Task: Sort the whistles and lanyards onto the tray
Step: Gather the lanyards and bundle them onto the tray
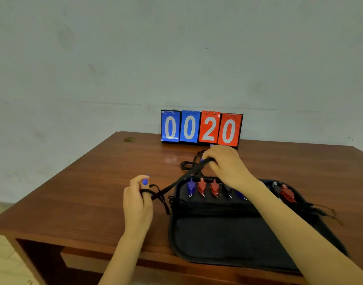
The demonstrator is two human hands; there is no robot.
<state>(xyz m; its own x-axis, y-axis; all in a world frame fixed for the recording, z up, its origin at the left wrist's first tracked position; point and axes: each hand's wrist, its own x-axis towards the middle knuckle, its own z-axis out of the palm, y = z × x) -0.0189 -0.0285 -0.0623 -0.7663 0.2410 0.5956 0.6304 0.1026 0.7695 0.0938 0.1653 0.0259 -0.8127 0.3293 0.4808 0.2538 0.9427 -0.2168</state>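
Dark and soft-sided, the tray (228, 239) lies nearest, on the tabletop (90, 182), with blue and red whistles (203, 187) lined along its far edge, just below the right hand (228, 165). That hand's fingers curl round one end of a black lanyard (176, 183). Its strap runs taut, down and leftward, to the left hand (138, 200), whose fingers (144, 182) pinch a loop. Both hands hold it; the right sits nearer the tray's row, so laying it there likely falls to that side.
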